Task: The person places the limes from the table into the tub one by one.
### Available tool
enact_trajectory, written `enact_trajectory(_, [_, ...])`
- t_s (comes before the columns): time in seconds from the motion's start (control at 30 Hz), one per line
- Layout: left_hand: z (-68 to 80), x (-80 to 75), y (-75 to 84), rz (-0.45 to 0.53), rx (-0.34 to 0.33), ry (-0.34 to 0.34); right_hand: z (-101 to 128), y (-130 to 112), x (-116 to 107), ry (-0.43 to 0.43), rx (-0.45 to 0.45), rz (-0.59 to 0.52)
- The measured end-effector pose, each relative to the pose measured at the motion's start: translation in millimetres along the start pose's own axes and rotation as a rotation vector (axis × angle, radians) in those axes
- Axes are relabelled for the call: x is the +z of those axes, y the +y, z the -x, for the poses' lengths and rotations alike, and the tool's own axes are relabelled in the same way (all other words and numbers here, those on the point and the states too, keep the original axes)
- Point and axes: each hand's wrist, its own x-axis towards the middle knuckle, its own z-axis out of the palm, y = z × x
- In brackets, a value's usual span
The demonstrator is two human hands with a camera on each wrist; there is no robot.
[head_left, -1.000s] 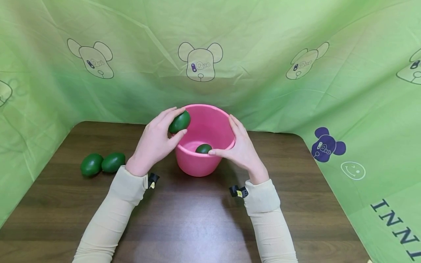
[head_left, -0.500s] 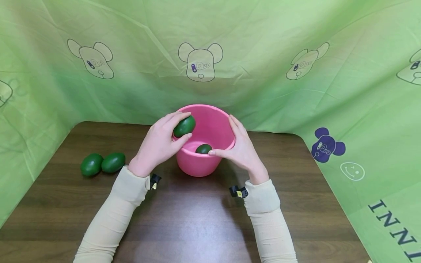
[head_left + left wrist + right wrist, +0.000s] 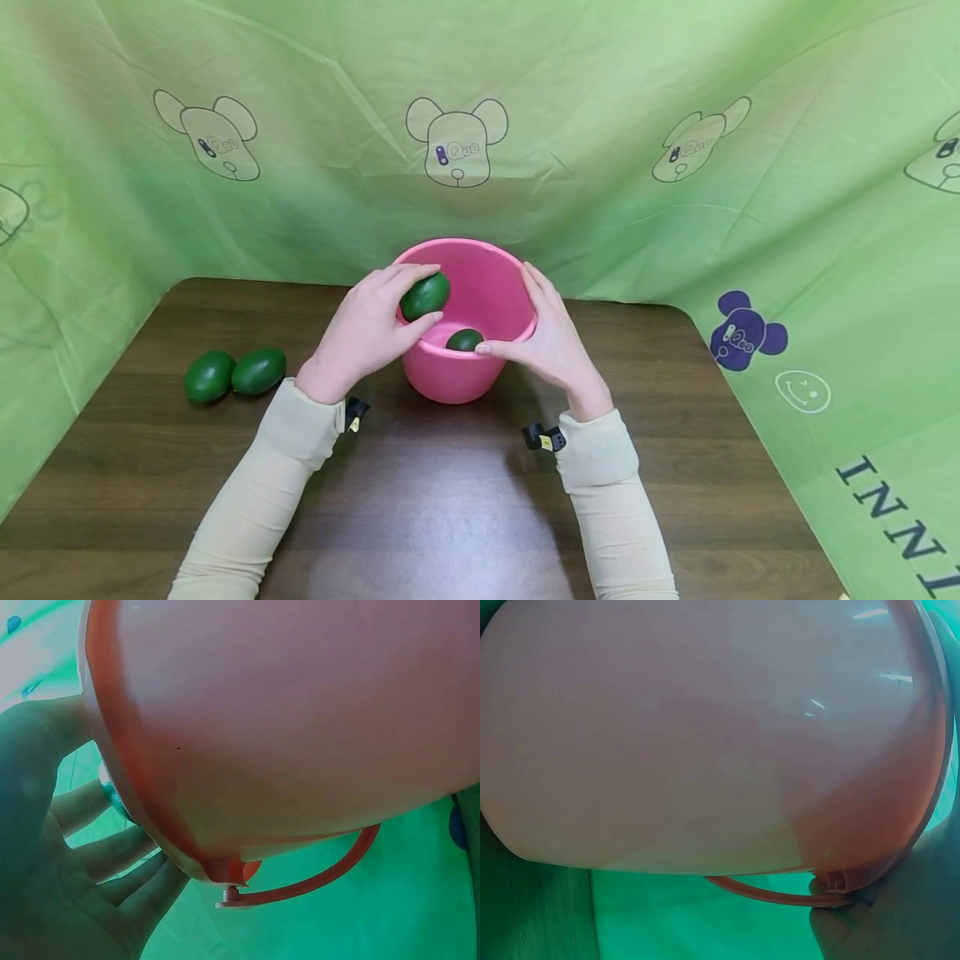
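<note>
My left hand (image 3: 367,325) pinches a glossy dark green avocado (image 3: 426,296) between thumb and fingers, at the left rim of a pink bucket (image 3: 450,379). Another avocado (image 3: 465,339) lies inside the bucket, partly hidden behind the front wall. On the right, my right hand (image 3: 551,337) grips the rim, thumb at the front and fingers farther back. In the left wrist view the held avocado (image 3: 112,793) shows only as a sliver past the bucket's edge, and the bucket's handle (image 3: 322,881) hangs down. The right wrist view is mostly filled by the bucket wall (image 3: 667,750).
Two more avocados, one (image 3: 209,377) beside the other (image 3: 258,371), lie on the left of the brown wooden table (image 3: 450,517). A green printed curtain (image 3: 570,167) hangs behind the table and along both sides.
My left hand has moved right and slightly down with the avocado, from the outer left rim to just over the bucket's opening. The right hand and bucket have stayed put.
</note>
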Motion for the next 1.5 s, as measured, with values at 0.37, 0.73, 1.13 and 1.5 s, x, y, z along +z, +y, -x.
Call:
enact_trajectory(0.37, [1.4, 0.5, 0.0, -0.030, -0.001, 0.031, -0.3, 0.5, 0.3, 0.002, -0.004, -0.008])
enact_trajectory(0.73, [5.9, -1.3, -3.6, -0.020, -0.021, 0.070, 0.1, -2.1, -0.9, 0.002, 0.007, 0.003])
enact_trajectory(1.13, [15.1, -14.7, -11.7, -0.057, -0.096, 0.103, -0.8, -1.4, -0.4, 0.008, -0.002, 0.006])
enact_trajectory(1.5, [24.9, -29.1, -24.9, -0.062, -0.130, 0.137, -1.8, -0.6, 0.2, 0.005, -0.001, 0.001])
